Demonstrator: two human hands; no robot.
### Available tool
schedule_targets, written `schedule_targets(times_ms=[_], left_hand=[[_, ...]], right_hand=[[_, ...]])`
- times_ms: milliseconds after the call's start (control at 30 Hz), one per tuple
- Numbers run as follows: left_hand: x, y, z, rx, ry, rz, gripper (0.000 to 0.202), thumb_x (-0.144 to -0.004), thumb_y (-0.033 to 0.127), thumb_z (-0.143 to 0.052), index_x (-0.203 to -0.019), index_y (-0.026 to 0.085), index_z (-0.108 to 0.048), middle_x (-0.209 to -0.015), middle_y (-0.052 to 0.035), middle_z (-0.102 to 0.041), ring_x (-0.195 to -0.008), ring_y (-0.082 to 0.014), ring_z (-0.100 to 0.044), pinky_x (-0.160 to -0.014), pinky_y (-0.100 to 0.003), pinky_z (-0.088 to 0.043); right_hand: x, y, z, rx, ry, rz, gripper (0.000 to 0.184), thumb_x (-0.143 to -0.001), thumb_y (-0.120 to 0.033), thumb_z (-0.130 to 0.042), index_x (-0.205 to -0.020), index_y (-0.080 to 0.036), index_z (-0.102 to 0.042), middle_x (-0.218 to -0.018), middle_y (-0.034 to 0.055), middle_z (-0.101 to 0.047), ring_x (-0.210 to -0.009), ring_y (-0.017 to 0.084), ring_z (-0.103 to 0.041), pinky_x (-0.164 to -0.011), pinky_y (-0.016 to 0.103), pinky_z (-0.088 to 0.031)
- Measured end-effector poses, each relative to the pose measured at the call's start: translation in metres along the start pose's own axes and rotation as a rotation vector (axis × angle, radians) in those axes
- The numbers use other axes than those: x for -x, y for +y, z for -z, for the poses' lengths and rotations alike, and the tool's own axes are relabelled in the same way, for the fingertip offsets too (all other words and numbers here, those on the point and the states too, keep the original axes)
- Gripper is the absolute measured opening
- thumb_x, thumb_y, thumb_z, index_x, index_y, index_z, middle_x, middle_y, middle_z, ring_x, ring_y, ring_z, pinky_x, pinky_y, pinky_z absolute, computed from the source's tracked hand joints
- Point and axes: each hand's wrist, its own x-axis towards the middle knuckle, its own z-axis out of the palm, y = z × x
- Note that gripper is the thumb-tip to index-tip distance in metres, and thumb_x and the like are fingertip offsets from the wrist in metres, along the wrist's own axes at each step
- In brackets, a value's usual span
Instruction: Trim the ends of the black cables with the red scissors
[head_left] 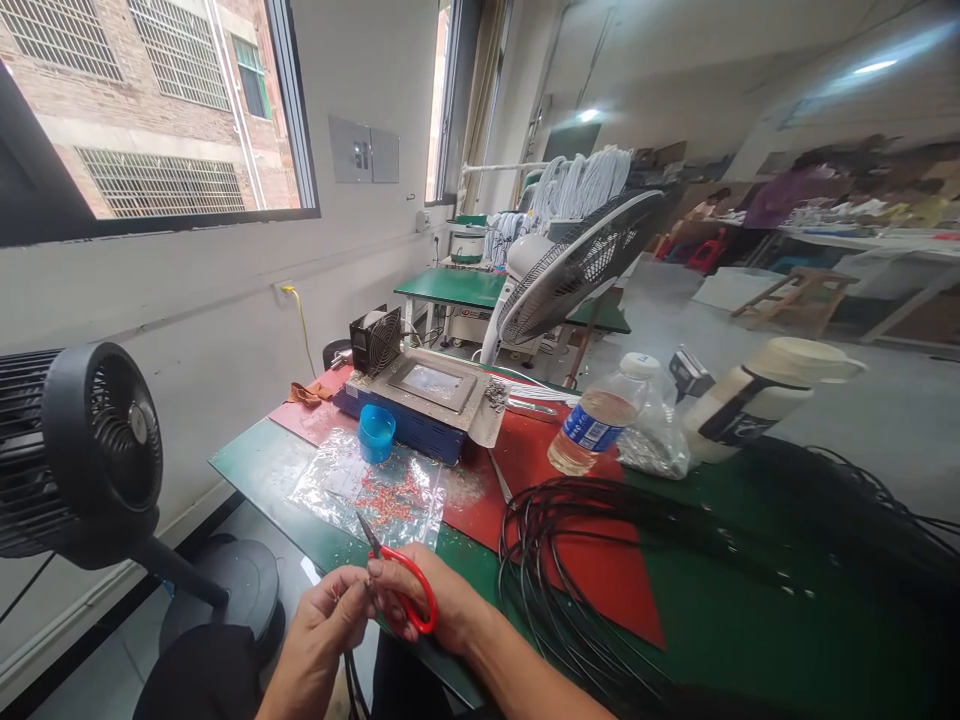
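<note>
At the table's near edge, my right hand (439, 595) is closed around a pair of red-handled scissors (429, 600), with the blades pointing up and away from me. My left hand (326, 625) meets it, thumb and fingers pinched on the end of a black cable (352, 680) that hangs down below. Small thin wires seem to stick out at the pinch, too tiny to make out well. Just beyond the blades lies a clear plastic bag (319, 490) scattered with red and orange wire scraps (390, 497). A blue cup-like container (376, 435) stands on that bag.
Behind the bag sits a blue heated-looking box (424, 432) with a small fan (377, 342). Coiled black cables (540, 540) cover the right side, near a bottle (592, 425) and a cream jug (750, 400). A black fan (105, 450) stands left. People work far right.
</note>
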Motion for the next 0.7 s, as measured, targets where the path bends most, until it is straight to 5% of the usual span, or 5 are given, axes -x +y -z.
schedule_targets(times_ms=[300, 500, 700], left_hand=[[0.001, 0.001, -0.013, 0.158, 0.019, -0.018, 0.022, -0.074, 0.034, -0.058, -0.063, 0.015, -0.063, -0.054, -0.0034, -0.060, -0.045, -0.0069, -0.042, -0.045, -0.021, -0.027], [-0.002, 0.000, -0.008, 0.089, 0.007, -0.039, 0.023, -0.070, 0.034, -0.062, -0.062, 0.013, -0.063, -0.052, -0.0035, -0.060, -0.039, -0.0032, -0.030, -0.040, -0.022, -0.016], [0.002, 0.001, -0.013, 0.193, 0.051, -0.010, 0.022, -0.070, 0.033, -0.063, -0.061, 0.013, -0.063, -0.051, -0.0020, -0.059, -0.040, -0.0022, -0.029, -0.042, -0.018, -0.020]], right_hand=[[-0.002, 0.007, -0.003, -0.054, 0.008, 0.062, 0.044, -0.072, -0.051, -0.060, -0.052, -0.013, -0.049, -0.036, -0.0053, -0.042, -0.030, 0.005, -0.039, -0.032, 0.018, -0.026], [-0.001, 0.005, -0.004, -0.011, 0.032, 0.054, 0.049, -0.072, -0.056, -0.057, -0.051, -0.011, -0.051, -0.035, -0.0051, -0.041, -0.028, 0.004, -0.036, -0.032, 0.017, -0.023], [-0.001, 0.007, -0.004, -0.062, 0.006, 0.075, 0.042, -0.073, -0.048, -0.058, -0.054, -0.012, -0.051, -0.036, -0.0051, -0.042, -0.030, 0.005, -0.038, -0.032, 0.018, -0.025]])
